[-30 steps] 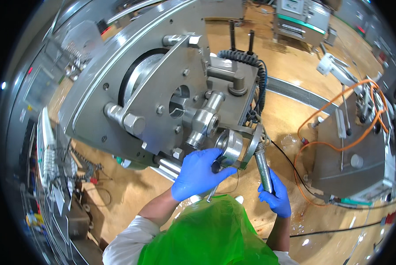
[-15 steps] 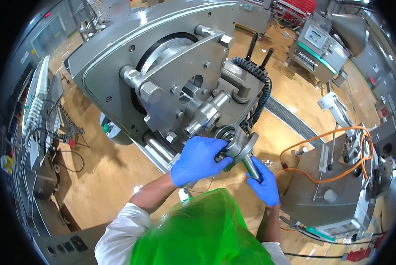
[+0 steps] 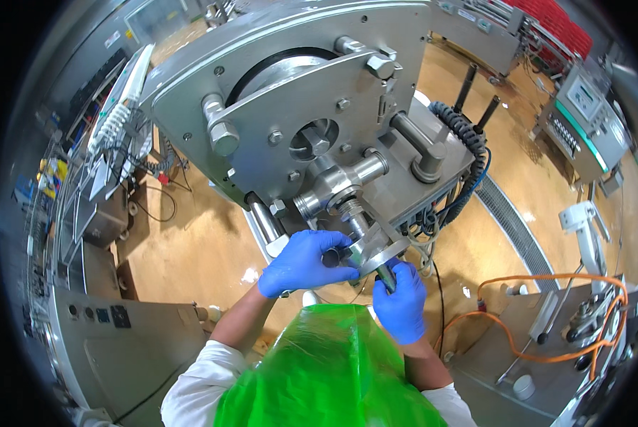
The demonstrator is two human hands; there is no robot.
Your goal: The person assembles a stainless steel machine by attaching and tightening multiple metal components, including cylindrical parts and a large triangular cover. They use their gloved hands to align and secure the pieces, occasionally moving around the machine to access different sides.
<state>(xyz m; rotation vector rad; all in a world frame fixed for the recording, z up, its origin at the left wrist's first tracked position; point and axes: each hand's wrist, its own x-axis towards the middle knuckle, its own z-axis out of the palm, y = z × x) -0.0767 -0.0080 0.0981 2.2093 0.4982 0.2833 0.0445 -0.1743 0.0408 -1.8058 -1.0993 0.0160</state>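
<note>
A shiny metal fitting with a round flange (image 3: pixel 384 259) and a rod-like end is held in front of me. My left hand (image 3: pixel 301 265), in a blue glove, curls its fingers around the fitting's left side, beside a dark round knob (image 3: pixel 331 257). In a blue glove too, my right hand (image 3: pixel 403 302) is closed around the rod end (image 3: pixel 385 277) below the flange. The fitting's narrower far end (image 3: pixel 352 211) meets the lower port of a metal pipe cross (image 3: pixel 333 186). Whether it is seated there I cannot tell. The cross sits before a bolted steel plate (image 3: pixel 262 117).
The plate is fixed on a large steel machine (image 3: pixel 184 92) with big hex nuts. A bent pipe handle (image 3: pixel 427 160) and a black coiled hose (image 3: pixel 461 121) are to its right. An orange cable (image 3: pixel 518 277) loops at right; a floor drain grate (image 3: pixel 518 231) runs behind it.
The fitting has swung so its far end points up into the pipe cross's lower port. My right hand has come closer to my left. The whole view has shifted.
</note>
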